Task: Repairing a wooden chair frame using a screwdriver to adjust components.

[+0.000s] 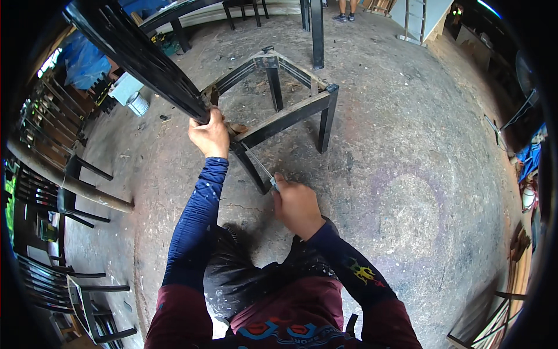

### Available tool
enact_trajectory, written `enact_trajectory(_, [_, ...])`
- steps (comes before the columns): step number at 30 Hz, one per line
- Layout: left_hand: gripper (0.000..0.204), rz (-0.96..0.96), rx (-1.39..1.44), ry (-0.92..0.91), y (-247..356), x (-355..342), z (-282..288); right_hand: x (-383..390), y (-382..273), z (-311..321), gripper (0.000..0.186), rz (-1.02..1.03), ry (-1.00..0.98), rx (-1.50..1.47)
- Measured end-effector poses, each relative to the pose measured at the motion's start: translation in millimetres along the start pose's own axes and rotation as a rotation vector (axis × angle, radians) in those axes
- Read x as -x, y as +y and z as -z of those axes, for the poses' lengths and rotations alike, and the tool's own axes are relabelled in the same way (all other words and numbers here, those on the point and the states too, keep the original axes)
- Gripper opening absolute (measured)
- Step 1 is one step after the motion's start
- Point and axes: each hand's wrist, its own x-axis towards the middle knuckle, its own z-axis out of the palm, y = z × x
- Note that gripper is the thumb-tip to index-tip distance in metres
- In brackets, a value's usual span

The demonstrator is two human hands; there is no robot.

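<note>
A black wooden chair frame (290,116) without a seat stands on the floor in front of me, with bare wood showing at the corner near my hands. My left hand (210,132) grips the tall slatted chair back (145,67) low down, where it meets the frame. My right hand (297,206) is closed on the handle of a screwdriver (260,164), whose long thin shaft angles up to the near left corner of the frame, just below my left hand. Where exactly its tip rests is too small to tell.
Black chairs (81,192) and a pale pole (99,198) lie along the left, with a metal bucket (137,103) and blue tarpaulin (81,64) farther back. A person's legs (347,11) and a ladder (414,23) are at the back. Timber strips (497,308) lean at the right.
</note>
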Motion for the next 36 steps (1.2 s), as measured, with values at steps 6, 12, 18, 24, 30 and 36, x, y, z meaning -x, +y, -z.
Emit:
enact_trajectory(6, [0.013,0.028,0.013,-0.015,-2.5,-0.3,3.0,8.3,4.4,7.4,0.033,-0.666,-0.009,-1.264])
enact_trajectory(12, [0.013,-0.003,-0.011,0.015,-9.9,-1.9,3.3,9.4,31.6,-18.8,0.041,-0.007,-0.044,-0.034])
enact_trajectory(18, [0.012,0.024,-0.001,-0.049,-1.1,-3.0,7.7,14.9,24.1,-2.4,0.041,-0.076,0.095,-0.198])
enact_trajectory(24, [0.011,0.071,0.013,-0.033,-10.3,-4.3,3.9,3.1,16.9,1.6,0.045,-0.539,-0.249,-0.868])
enact_trajectory(30, [0.01,0.033,0.004,-0.067,-3.7,-2.9,8.7,8.1,18.9,-8.8,0.039,0.008,-0.028,-0.088])
enact_trajectory(36, [0.009,0.063,-0.051,-0.051,-4.5,-4.3,8.4,15.0,23.5,-12.1,0.036,-0.677,0.034,-1.348])
